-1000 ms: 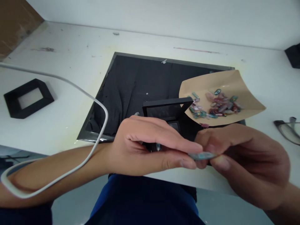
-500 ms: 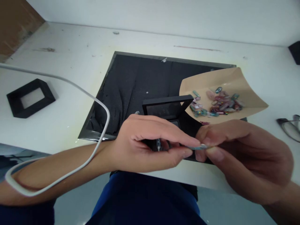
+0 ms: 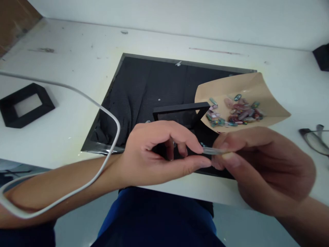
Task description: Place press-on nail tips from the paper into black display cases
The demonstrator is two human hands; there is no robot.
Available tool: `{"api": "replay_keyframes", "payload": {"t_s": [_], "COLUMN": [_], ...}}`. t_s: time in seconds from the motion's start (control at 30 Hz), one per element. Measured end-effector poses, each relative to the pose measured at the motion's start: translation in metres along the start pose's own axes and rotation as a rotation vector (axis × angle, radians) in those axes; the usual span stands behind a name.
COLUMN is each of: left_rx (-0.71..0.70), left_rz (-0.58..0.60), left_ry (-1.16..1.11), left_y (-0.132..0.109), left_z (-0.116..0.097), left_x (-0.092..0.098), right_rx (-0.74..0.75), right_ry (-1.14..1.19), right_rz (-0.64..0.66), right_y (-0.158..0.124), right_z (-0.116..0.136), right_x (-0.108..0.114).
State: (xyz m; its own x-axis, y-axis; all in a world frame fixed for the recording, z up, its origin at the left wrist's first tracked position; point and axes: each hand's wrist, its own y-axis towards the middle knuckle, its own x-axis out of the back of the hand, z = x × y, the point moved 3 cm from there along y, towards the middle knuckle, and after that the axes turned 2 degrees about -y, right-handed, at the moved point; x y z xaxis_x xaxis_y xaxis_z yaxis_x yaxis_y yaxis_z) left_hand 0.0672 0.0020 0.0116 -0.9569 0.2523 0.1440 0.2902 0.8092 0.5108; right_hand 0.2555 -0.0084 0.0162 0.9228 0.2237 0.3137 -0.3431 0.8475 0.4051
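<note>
Pale and translucent, 1 slim piece (image 3: 213, 151) is held over the worktop (image 3: 223, 188), right end pinched by the right hand (image 3: 277, 164); the left hand (image 3: 151, 135), finger and thumb parted, touches its other end. Beyond, brown paper (image 3: 218, 91) bears coloured pieces (image 3: 243, 112).

Passable over wrinkled black cloth mat (image 3: 154, 79), blocked nearer by raised black rectangular frame (image 3: 181, 107) and bare left hand (image 3: 154, 168), rightward by curled tan paper (image 3: 228, 89).
</note>
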Motion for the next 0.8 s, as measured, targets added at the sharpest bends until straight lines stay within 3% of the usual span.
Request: {"api": "replay_keyframes", "payload": {"t_s": [0.23,0.4,0.53,0.63,0.7,0.8], "left_rx": [0.001,0.013,-0.043,-0.138,-0.17,-0.265], "left_rz": [0.059,0.051,0.168,0.235,0.149,-0.119], "left_ry": [0.068,0.064,-0.008,0.002,0.011,0.053], "left_y": [0.0,0.001,0.003,0.006,0.006,0.002], "left_z": [-0.005,-0.006,-0.008,-0.011,-0.011,-0.009], "left_x": [0.002,0.001,-0.002,-0.002,0.002,0.012], "right_rx": [-0.033,-0.036,-0.118,-0.174,-0.187,-0.177], "right_ry": [0.012,-0.014,0.033,0.108,0.073,-0.094], "right_rz": [0.081,0.064,0.055,0.12,0.176,0.36], "right_y": [0.003,0.002,0.002,0.003,0.005,0.007], "right_z": [0.001,0.002,-0.002,-0.005,-0.005,-0.005], "right_x": [-0.001,-0.001,0.0,0.002,0.005,0.003]}}
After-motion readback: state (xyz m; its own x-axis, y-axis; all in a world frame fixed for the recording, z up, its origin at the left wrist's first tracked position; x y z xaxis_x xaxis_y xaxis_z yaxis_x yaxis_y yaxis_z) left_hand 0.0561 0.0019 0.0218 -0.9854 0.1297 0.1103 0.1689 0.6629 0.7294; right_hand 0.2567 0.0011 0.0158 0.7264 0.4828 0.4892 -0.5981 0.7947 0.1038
